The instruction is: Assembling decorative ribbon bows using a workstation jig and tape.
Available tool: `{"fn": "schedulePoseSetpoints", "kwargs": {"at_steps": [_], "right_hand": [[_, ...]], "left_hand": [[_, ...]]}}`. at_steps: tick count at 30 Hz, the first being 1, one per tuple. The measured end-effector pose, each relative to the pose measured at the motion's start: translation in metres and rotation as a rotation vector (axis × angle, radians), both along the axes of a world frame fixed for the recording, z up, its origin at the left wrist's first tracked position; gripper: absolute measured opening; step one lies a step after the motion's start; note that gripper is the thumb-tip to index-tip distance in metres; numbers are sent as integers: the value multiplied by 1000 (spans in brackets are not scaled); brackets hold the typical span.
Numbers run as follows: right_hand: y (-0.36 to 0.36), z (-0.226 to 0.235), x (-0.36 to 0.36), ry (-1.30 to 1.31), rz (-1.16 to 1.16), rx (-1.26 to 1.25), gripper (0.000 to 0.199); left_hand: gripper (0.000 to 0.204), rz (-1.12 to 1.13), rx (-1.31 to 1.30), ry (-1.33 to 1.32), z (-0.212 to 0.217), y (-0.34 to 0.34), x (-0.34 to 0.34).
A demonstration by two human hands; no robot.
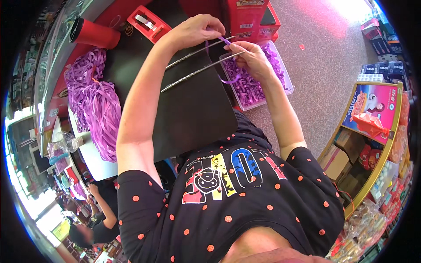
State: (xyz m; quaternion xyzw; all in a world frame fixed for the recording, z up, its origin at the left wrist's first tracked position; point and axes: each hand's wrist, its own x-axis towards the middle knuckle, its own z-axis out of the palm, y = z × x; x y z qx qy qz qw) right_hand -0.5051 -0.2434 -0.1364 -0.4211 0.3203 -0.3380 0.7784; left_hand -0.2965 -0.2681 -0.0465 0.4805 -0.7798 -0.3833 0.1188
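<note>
A narrow purple ribbon runs between my two hands above the right side of the black table. My left hand is closed in a pinch on the ribbon, its fingers curled. My right hand pinches the ribbon's other part, its fingertips by the end of the near twisted metal rod. A second twisted metal rod lies roughly parallel, passing below my left hand. Some ribbon hangs in a loop over the clear plastic bin, which holds many short purple ribbon pieces.
Bundles of long purple ribbon lie left of the black table. Behind are a red cylinder, a red tray and red boxes. A display cabinet stands at right. Another person sits at lower left.
</note>
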Motion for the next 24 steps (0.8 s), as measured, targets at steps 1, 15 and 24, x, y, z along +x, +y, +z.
{"fn": "schedulePoseSetpoints", "kwargs": {"at_steps": [1, 15, 24], "right_hand": [[3, -1, 5, -8, -21, 8, 24], [30, -12, 30, -93, -241, 60, 23], [37, -16, 34, -55, -230, -46, 26]], "left_hand": [[24, 129, -172, 45, -5, 7, 2], [8, 647, -633, 125, -26, 73, -33], [15, 674, -538, 59, -35, 70, -32]]}}
